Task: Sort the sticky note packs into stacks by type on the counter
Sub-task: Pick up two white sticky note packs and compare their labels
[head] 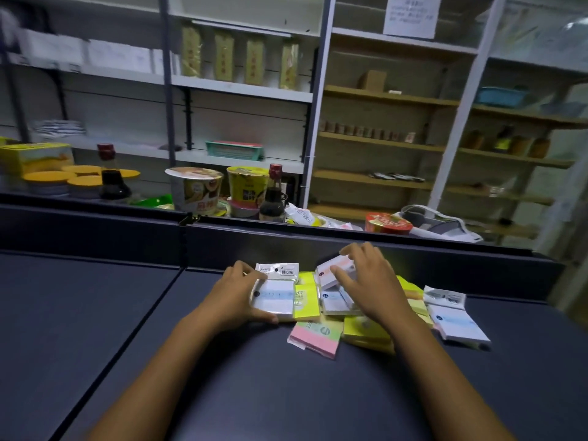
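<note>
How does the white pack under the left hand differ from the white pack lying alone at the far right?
The left hand grips the left white pack; the right-end white pack lies untouched. The left one sits square to the counter edge against yellow packs; the other is skewed. Both are white with a pale blue band.

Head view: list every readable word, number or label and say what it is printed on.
"207": on the yellow pack beside the white pack that the left hand grips.
Header tag on that white pack: characters too small to read.
Paper notice on the shelf: blurred.
Noodle cups and bottles: blurred.
</note>
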`<move>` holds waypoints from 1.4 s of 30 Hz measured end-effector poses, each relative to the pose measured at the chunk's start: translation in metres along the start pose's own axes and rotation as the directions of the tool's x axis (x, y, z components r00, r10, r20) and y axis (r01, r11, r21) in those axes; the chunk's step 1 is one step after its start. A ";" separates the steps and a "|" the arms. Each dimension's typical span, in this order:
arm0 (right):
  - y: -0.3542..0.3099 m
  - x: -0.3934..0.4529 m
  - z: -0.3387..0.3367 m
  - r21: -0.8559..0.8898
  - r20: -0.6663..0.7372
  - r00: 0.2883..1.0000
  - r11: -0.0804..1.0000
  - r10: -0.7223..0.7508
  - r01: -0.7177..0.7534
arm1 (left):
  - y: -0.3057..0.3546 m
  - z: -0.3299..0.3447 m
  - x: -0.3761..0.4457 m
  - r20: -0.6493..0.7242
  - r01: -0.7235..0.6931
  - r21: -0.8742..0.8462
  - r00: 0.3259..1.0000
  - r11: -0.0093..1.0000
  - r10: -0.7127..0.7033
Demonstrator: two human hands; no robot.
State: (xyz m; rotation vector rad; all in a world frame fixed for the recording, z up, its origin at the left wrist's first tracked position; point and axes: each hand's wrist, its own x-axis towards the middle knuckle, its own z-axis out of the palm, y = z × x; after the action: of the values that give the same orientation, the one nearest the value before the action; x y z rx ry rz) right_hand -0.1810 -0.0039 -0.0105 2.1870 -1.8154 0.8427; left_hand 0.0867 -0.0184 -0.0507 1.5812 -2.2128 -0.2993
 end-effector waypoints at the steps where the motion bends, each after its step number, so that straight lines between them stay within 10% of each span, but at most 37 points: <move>1: 0.002 0.002 0.001 0.010 -0.008 1.000 1.000 -0.010 0.010 | 0.000 0.002 0.000 -0.018 -0.002 -0.016 1.000 1.000 0.001; 11: 0.023 0.019 0.000 0.144 -0.045 0.999 0.990 0.006 0.001 | 0.020 -0.014 0.009 -0.382 -0.122 -0.429 0.922 0.895 -0.058; 18: 0.029 0.028 0.014 0.307 -0.041 0.992 0.946 0.117 -0.099 | 0.043 -0.002 0.024 -0.398 -0.223 -0.669 0.913 0.709 -0.088; 34: 0.029 0.021 0.020 0.114 0.068 0.981 0.975 0.182 -0.189 | 0.045 0.005 0.021 -0.429 -0.256 -0.727 0.894 0.637 -0.131; 42: 0.027 0.017 0.018 0.330 0.093 0.979 0.922 0.182 -0.203 | 0.043 0.011 0.016 -0.416 -0.227 -0.732 0.896 0.643 -0.158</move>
State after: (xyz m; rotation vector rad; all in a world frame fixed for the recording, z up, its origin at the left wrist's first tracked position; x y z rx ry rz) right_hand -0.1995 -0.0339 -0.0225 2.2736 -2.0749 1.2260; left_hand 0.0406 -0.0195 -0.0401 0.9752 -1.4267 -0.6858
